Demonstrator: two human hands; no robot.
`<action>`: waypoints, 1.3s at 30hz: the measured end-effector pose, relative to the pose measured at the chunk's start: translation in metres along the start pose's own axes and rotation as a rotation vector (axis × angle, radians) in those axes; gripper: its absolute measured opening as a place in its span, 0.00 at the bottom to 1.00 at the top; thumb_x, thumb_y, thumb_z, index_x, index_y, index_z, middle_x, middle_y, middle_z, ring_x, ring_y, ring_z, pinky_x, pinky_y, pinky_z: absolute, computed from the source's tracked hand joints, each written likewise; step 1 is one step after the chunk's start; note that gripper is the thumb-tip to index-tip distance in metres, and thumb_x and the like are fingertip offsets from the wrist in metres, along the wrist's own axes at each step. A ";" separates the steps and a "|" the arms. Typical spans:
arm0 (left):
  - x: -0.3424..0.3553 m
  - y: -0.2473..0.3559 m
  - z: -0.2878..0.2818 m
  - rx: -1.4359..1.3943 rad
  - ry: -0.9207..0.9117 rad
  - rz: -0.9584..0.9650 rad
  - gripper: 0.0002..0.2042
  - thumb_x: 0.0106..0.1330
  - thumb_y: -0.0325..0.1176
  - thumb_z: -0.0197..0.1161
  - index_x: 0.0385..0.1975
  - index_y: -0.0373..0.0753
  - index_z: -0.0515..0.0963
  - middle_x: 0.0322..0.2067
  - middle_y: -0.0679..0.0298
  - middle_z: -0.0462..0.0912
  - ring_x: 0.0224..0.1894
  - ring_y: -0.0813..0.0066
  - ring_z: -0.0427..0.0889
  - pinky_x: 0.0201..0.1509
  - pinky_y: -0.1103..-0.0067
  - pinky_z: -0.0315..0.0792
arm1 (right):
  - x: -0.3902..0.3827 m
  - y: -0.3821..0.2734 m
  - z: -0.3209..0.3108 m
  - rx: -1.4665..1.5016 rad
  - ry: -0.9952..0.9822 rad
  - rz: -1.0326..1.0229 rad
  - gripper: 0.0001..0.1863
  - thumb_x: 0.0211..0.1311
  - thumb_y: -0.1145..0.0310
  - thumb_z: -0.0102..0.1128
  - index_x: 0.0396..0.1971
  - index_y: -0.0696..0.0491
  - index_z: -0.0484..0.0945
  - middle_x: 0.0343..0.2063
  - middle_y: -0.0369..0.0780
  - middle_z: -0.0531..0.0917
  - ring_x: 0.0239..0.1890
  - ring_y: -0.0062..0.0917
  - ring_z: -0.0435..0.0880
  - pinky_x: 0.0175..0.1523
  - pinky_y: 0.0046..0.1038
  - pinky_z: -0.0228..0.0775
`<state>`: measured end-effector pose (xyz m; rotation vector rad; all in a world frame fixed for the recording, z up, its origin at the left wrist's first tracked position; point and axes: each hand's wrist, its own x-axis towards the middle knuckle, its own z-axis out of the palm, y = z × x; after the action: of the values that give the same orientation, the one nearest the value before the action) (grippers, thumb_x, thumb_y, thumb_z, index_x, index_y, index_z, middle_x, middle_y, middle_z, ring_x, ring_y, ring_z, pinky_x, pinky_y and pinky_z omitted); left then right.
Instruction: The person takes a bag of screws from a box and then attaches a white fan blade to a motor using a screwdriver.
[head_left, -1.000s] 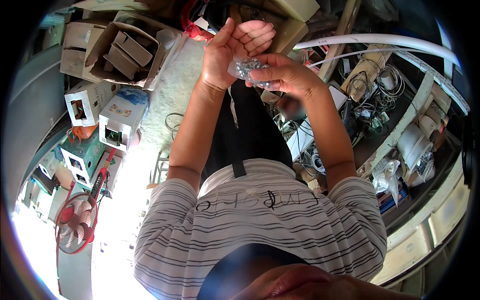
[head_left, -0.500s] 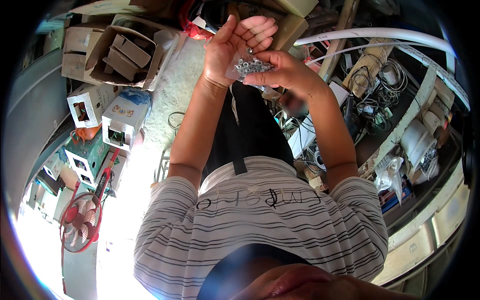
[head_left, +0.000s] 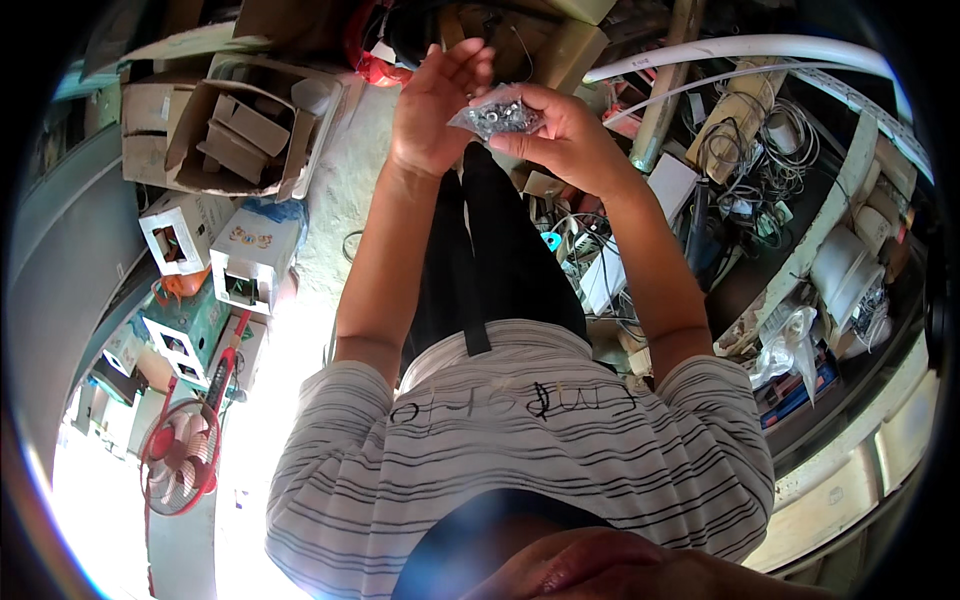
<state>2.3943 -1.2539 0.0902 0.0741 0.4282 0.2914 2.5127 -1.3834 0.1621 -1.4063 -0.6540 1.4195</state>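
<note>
A small clear plastic bag (head_left: 500,114) of shiny metal pieces, which look like nuts, is pinched between the thumb and fingers of my right hand (head_left: 555,128). My left hand (head_left: 433,108) is beside it, palm up, with its fingers loosely curled and no grip on the bag. The bag's left corner reaches over the left palm's edge and hides part of it. Whether any small piece lies in that palm, I cannot tell.
Open cardboard boxes (head_left: 240,135) and white cartons (head_left: 255,255) stand at the left, above a red fan (head_left: 180,455). At the right are tangled cables (head_left: 745,150), a white pipe (head_left: 740,47) and crowded shelves. Yellowish blocks (head_left: 567,62) sit beyond my hands.
My left hand has shifted left and its fingers have curled in somewhat. The bag, still in my right hand, is a little higher and flatter, and its pieces are less exposed.
</note>
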 end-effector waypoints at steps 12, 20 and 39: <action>0.001 0.004 0.057 1.081 0.026 0.453 0.06 0.60 0.24 0.67 0.35 0.39 0.85 0.29 0.71 0.77 0.31 0.87 0.73 0.35 0.89 0.70 | 0.006 0.002 -0.023 0.169 0.259 -0.301 0.27 0.59 0.78 0.62 0.59 0.54 0.68 0.49 0.35 0.78 0.51 0.21 0.78 0.57 0.26 0.70; 0.000 0.000 0.068 1.494 -0.043 0.501 0.09 0.56 0.23 0.69 0.35 0.42 0.86 0.19 0.75 0.66 0.23 0.86 0.60 0.24 0.86 0.53 | 0.003 0.003 -0.029 -0.726 0.592 -0.552 0.18 0.47 0.69 0.72 0.41 0.50 0.80 0.40 0.38 0.80 0.41 0.33 0.80 0.46 0.29 0.72; 0.077 -0.033 -0.144 1.281 0.625 -0.090 0.09 0.70 0.36 0.58 0.40 0.40 0.83 0.23 0.82 0.71 0.21 0.94 0.56 0.24 0.89 0.51 | 0.125 0.368 -0.182 0.389 1.017 0.144 0.03 0.64 0.79 0.54 0.35 0.58 0.77 0.33 0.38 0.77 0.36 0.23 0.81 0.46 0.22 0.79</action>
<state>2.4097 -1.2610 -0.0755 1.2366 1.1861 -0.1013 2.6081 -1.4513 -0.2507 -1.6207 0.3624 0.6965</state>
